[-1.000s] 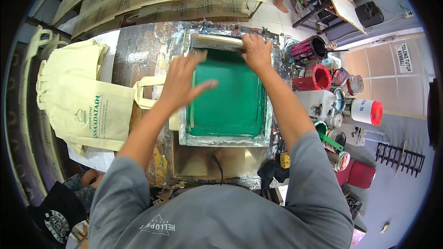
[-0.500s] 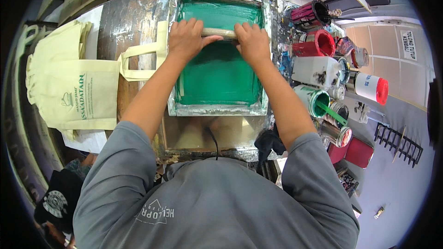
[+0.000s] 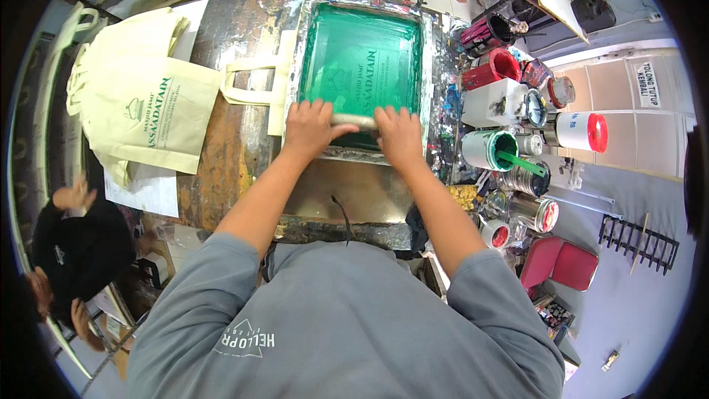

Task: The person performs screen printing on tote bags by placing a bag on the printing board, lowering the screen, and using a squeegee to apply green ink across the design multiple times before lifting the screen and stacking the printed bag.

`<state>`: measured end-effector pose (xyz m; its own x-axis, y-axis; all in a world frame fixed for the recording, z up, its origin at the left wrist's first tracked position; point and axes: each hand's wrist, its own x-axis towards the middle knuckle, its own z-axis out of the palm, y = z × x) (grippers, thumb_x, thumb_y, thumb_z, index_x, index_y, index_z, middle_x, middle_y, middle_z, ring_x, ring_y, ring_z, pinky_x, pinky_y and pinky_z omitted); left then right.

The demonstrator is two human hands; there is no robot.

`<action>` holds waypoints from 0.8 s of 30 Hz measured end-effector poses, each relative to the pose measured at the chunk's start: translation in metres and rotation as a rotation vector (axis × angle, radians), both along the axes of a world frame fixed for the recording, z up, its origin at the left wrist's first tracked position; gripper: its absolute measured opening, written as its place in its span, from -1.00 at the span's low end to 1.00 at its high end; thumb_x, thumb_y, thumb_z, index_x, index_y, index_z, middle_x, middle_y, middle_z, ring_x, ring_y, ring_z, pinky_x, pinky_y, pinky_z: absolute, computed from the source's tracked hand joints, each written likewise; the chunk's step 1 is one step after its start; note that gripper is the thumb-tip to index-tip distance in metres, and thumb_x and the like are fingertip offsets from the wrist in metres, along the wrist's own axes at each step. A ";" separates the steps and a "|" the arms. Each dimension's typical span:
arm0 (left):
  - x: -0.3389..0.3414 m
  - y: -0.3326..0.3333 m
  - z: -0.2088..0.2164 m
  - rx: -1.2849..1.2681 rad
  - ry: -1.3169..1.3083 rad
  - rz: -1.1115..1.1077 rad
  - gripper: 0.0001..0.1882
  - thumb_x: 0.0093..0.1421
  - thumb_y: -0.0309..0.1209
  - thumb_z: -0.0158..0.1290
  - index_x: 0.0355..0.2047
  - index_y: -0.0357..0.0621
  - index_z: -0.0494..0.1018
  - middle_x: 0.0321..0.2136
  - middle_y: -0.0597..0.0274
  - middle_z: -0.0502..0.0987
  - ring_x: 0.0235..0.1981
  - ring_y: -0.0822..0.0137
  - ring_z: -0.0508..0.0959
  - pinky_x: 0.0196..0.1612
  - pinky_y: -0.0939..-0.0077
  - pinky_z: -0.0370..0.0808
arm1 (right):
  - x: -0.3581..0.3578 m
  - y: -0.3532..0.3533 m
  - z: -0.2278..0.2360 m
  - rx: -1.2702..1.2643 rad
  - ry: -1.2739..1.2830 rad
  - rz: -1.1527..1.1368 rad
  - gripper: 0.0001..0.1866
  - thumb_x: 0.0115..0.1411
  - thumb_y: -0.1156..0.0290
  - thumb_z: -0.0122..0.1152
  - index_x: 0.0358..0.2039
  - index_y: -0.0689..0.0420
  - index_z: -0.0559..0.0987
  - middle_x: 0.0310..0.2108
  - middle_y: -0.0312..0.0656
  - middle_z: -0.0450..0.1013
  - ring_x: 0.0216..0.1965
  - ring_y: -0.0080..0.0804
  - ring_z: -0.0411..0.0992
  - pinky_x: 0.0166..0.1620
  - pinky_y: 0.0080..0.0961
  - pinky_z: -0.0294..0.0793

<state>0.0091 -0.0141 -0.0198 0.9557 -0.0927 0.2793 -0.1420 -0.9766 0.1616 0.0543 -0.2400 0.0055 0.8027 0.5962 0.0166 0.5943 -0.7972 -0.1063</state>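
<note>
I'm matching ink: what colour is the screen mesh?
The screen mesh is green; the head view shows it.

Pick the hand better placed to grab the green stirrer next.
Right, probably: the right hand holds the right end of the squeegee, nearer the green stirrer in the can. The left hand grips the squeegee's left end, farther off. The right must release first.

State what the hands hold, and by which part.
The left hand and right hand both grip a long, pale, bar-shaped squeegee by its top edge, toward opposite ends, leaving its middle bare.
</note>
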 end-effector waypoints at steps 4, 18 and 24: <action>0.011 0.001 0.024 -0.028 0.118 0.023 -0.20 0.22 0.45 0.00 -0.38 -0.15 0.60 -0.38 0.11 0.63 -0.32 0.06 0.61 -0.19 0.13 0.44 | 0.012 0.002 -0.003 -0.051 -0.022 0.009 -0.47 -0.03 0.32 0.59 -0.08 -0.01 0.48 -0.18 -0.23 0.51 -0.08 -0.13 0.50 -0.11 -0.14 0.40; -0.107 0.093 -0.072 -0.350 0.128 0.122 -0.15 -0.08 0.11 0.46 0.19 -0.03 0.59 -0.17 0.21 0.49 -0.05 0.05 0.42 0.06 0.11 0.27 | -0.055 -0.007 -0.012 -0.054 0.015 -0.058 -0.49 -0.02 0.32 0.51 -0.05 0.05 0.51 -0.10 -0.16 0.42 -0.01 -0.13 0.38 0.13 -0.08 0.28; -0.103 0.070 -0.002 -0.962 0.092 0.220 -0.27 0.11 -0.25 0.48 0.29 -0.08 0.54 -0.29 0.20 0.64 -0.42 0.37 0.46 -0.32 0.44 0.39 | -0.042 -0.010 0.070 0.095 -0.025 -0.062 -0.50 0.05 0.08 0.51 -0.13 0.08 0.53 -0.15 -0.14 0.40 -0.05 -0.12 0.36 0.08 -0.08 0.25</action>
<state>-0.0942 0.0557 -0.0217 0.9462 0.3169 0.0658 0.0800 -0.4261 0.9011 0.0124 -0.2500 0.0757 0.8368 0.5400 0.0911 0.5473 -0.8197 -0.1690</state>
